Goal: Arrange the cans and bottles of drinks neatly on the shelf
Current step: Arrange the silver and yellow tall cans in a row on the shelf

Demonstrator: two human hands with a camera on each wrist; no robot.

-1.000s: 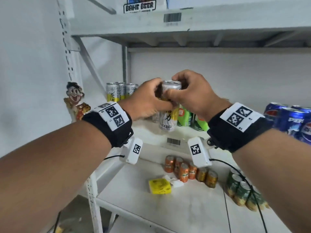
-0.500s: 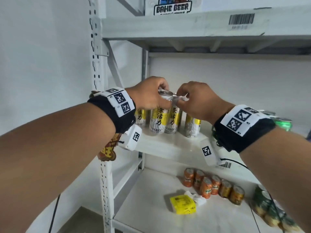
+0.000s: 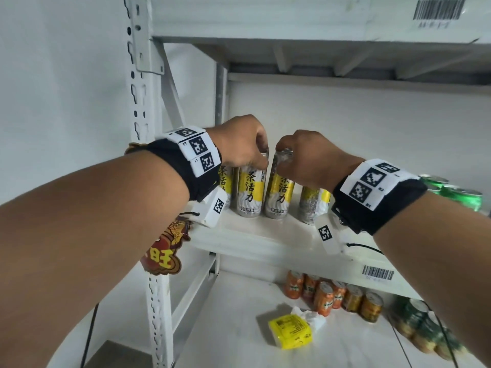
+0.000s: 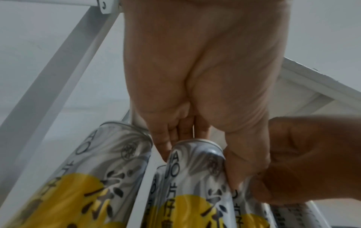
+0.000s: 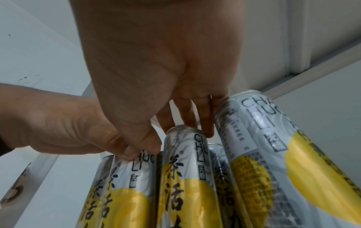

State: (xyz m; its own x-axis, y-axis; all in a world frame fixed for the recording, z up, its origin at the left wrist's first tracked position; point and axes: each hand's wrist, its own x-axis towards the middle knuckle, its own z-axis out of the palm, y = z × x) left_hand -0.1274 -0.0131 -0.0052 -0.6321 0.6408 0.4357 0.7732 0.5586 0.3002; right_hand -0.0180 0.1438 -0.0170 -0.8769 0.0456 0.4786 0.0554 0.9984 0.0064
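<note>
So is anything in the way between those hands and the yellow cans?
No. The left hand already grips the top of one yellow can, and the right hand grips the top of the neighbouring can. Both cans stand on the shelf.

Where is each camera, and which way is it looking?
Head: worn high, looks down at both forearms, the left hand and right hand on the yellow cans.
Left wrist: looks along the left palm at can tops.
Right wrist: looks along the right palm.
Shared: all three show both hands and the cans.
</note>
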